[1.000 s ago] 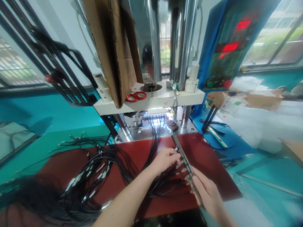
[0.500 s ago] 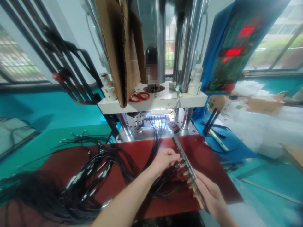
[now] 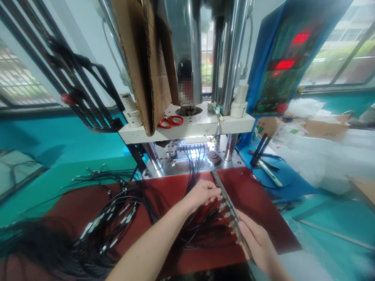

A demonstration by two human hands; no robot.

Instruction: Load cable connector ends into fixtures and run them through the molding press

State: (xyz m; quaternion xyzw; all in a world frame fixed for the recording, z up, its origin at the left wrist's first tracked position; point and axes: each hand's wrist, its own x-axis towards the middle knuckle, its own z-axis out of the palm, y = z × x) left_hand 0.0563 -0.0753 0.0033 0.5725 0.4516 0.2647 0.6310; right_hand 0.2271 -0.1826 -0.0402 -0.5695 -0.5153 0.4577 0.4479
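Note:
My right hand (image 3: 258,238) grips the near end of a long, narrow metal bar (image 3: 225,192), which slants away from me over the red-brown work surface. Along the bar's left side sits a row of small metal connectors (image 3: 227,214) with black cables (image 3: 202,230) trailing left from them. My left hand (image 3: 204,192) is closed in a pinch at the bar's left edge, beyond that row, on what looks like a cable end; the fingers mostly cover it. More black cables (image 3: 195,166) run from the lit bed of the press (image 3: 164,164) toward me.
A large bundle of black cables (image 3: 117,207) with pale tags covers the left of the red-brown board (image 3: 269,222). Red-handled scissors (image 3: 170,121) and cardboard (image 3: 159,78) rest on the press plate (image 3: 202,130). Right stands a blue control box (image 3: 281,58); tools (image 3: 268,171) lie below it.
My left fingertips have shifted slightly toward the far end of the bar, still pinched. The right hand keeps its grip. The whole view has moved a little.

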